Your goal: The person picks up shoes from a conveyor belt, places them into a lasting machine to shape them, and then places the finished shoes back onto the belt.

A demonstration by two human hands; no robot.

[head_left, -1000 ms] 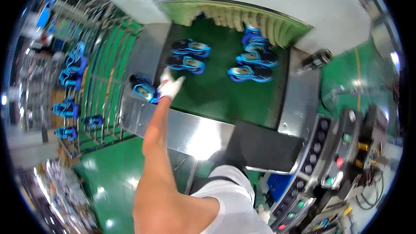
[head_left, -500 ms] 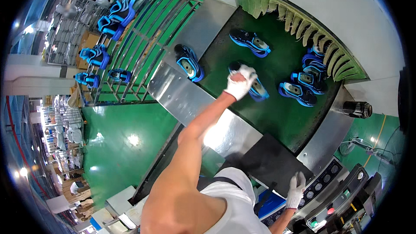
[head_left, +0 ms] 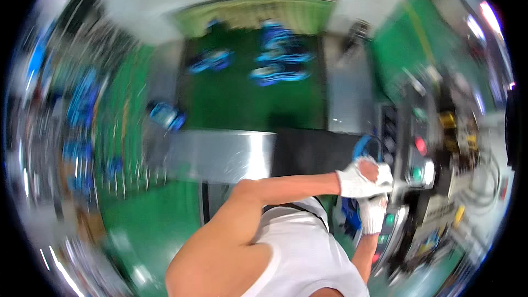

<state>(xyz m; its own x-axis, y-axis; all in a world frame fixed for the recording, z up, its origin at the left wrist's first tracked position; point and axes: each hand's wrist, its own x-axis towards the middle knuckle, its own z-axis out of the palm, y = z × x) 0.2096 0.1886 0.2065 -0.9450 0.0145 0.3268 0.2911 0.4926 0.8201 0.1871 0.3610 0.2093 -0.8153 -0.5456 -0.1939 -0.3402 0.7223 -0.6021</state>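
Both my hands wear white knit gloves and come together at the right, beside the dark mat (head_left: 311, 151). My left hand (head_left: 360, 177) is closed on a shoe (head_left: 364, 146); only a blue curved edge of it shows past the glove. Right below it, touching or nearly so, is my right hand (head_left: 373, 214); blur and overlap hide its fingers. On the green belt ahead lie a blue-and-black shoe (head_left: 212, 61) and a cluster of similar shoes (head_left: 280, 69). Another shoe (head_left: 166, 115) rests on the metal edge at the left.
A strip curtain (head_left: 253, 14) hangs over the belt's far end. Along the right runs a control panel with coloured buttons (head_left: 421, 146). A dark bottle-like cylinder (head_left: 357, 33) stands on the right metal edge. Racks with shoes (head_left: 82, 99) stand at the left, blurred.
My view has swung to the right. My left hand has left the belt with a shoe and now meets my right hand by the panel. The other shoes remain on the belt and edge.
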